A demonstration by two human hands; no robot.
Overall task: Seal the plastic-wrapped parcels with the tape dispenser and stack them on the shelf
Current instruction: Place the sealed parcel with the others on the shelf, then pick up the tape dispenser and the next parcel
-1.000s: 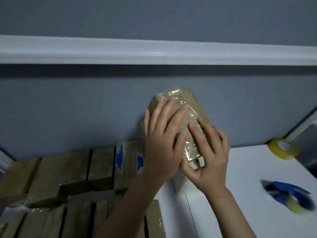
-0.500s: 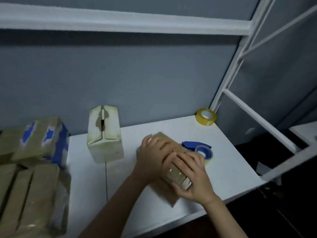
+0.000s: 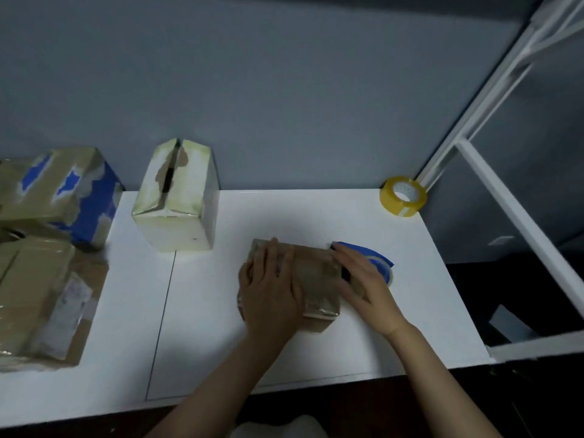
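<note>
Resting flat on the glossy, boxy plastic-wrapped parcel (image 3: 316, 279): left hand (image 3: 271, 290), right hand (image 3: 363, 284), fingers (image 3: 274, 252) straight, together.

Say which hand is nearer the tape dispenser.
Right. The right hand lies on the right end of the parcel, beside the tape dispenser; the left hand rests on its left part, farther off.

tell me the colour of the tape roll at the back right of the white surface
The tape roll is yellow; the head view shows it clearly.

I saw a yellow roll of tape (image 3: 403, 196) lying flat at the far right, close to the grey-blue wall (image 3: 284, 90); dark floor (image 3: 480, 298) showed beyond.
</note>
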